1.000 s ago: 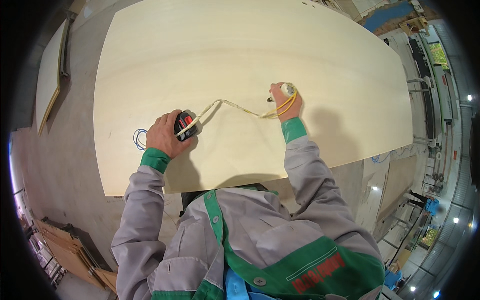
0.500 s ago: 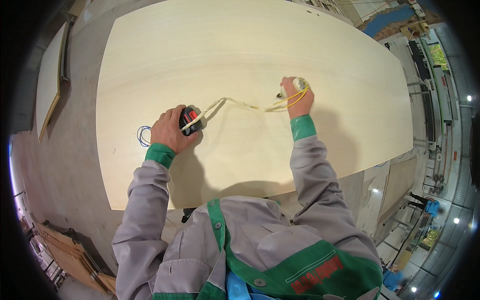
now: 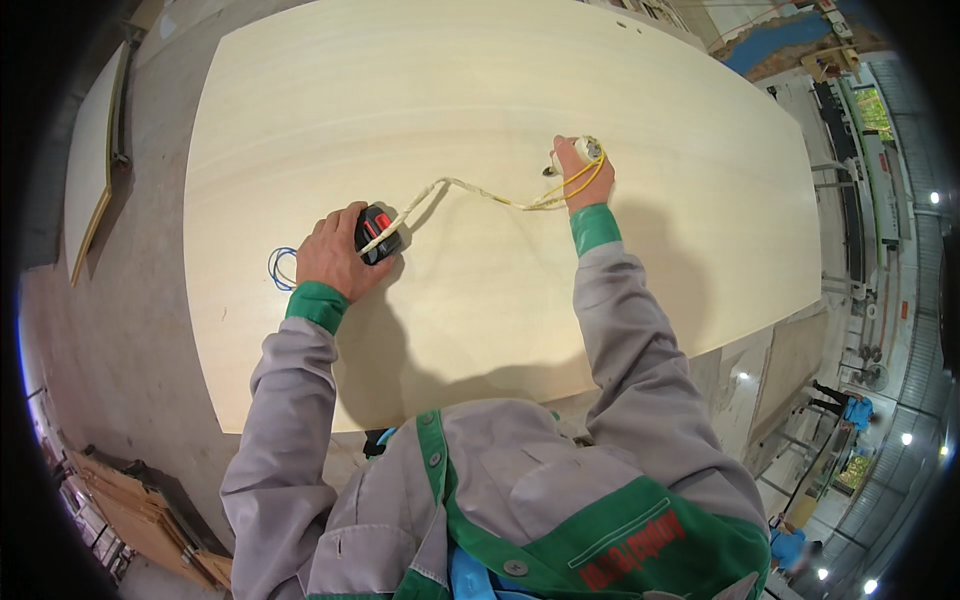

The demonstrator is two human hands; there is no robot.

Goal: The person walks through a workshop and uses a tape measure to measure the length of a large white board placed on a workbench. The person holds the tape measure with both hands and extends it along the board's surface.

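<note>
My left hand (image 3: pixel 332 256) is wrapped round a black battery pack (image 3: pixel 384 243) with red parts, resting over the pale wooden board (image 3: pixel 480 330). A cream, tape-wrapped cable (image 3: pixel 445 183) runs from the pack in a raised bend across to the right. Farther right, my right hand (image 3: pixel 588 182) is closed round a small whitish hand tool (image 3: pixel 590 150) with a dark tip pointing left. Yellow wire (image 3: pixel 588 178) loops over this hand at the cable's end; the fingers hide most of the tool. Beside my left hand lies a loop of blue wire (image 3: pixel 281 268), its end hidden.
The board's near edge lies close to my body. Another panel (image 3: pixel 95 160) leans at the far left, with brown boards (image 3: pixel 140 515) stacked at the lower left. Long machinery (image 3: pixel 857 200) stands at the right, and people in blue (image 3: pixel 857 411) are in the background.
My right hand, with the tool, has moved slightly away from me and to the left over the board. My left hand stays on the battery pack. The whole view has shifted a little.
</note>
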